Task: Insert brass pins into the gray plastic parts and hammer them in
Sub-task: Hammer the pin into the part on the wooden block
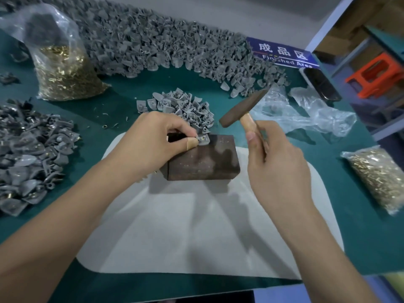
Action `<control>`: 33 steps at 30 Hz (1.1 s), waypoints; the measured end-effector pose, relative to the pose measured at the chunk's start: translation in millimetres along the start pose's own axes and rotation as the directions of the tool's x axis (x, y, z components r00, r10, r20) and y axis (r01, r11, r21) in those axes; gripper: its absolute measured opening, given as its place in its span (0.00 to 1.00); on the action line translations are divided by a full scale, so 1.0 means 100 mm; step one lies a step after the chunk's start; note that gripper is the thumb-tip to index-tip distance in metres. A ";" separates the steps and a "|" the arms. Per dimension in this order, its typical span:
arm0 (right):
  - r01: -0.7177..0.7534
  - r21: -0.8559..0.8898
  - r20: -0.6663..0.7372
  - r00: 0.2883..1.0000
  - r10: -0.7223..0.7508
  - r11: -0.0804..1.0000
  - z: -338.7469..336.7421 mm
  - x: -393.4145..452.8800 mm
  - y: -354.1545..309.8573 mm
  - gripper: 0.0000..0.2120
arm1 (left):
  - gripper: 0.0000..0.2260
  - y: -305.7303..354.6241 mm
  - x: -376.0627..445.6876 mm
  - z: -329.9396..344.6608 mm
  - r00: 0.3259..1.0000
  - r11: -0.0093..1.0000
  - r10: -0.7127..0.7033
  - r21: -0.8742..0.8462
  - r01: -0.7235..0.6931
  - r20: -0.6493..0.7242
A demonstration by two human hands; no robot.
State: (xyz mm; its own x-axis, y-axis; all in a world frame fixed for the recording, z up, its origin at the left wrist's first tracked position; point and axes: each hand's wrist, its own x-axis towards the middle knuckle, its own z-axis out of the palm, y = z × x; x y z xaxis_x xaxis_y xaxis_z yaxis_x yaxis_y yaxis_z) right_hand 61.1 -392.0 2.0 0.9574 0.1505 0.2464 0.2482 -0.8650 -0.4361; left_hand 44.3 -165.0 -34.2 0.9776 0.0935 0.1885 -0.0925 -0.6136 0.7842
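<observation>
The left hand [150,138] pinches a gray plastic part [203,139] on the steel block [203,158]; the right hand [275,162] grips a raised hammer [242,110]. A skewed blow could hit the fingertips [191,142] beside the brass pin [202,138].

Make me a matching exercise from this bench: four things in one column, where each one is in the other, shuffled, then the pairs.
Things:
1. hammer
2. gray part
3. metal block
4. blue sign

Places:
A. on the white mat
B. far right, behind the gray pile
C. gripped by the right hand
D. pinched by the left hand on the block

Pairs: 1-C, 2-D, 3-A, 4-B
</observation>
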 end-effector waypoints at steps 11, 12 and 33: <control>-0.068 -0.361 0.087 0.990 0.107 0.930 0.35 0.23 0.32 0.17 | 0.02 -0.04 0.00 0.03 1.000 0.999 -0.021 0.035 0.021 0.005; -0.066 -0.359 0.076 0.992 0.099 0.931 0.35 0.23 0.31 0.17 | 0.02 -0.04 0.00 0.03 1.000 0.999 -0.023 0.036 0.023 0.007; 0.639 0.025 0.257 0.739 -0.623 0.769 1.05 -0.03 -1.62 0.09 | 0.05 -0.52 -1.26 -1.28 0.814 0.812 -0.232 0.354 0.463 -0.533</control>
State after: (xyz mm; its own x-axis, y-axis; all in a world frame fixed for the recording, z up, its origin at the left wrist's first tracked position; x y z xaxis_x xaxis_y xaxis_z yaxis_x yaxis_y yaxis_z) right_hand 33.4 -201.5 -19.0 0.5908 0.7728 0.2317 0.8064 -0.5568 -0.1991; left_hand -98.1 -44.8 -23.3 0.7165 0.6361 0.2864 0.4447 -0.7328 0.5150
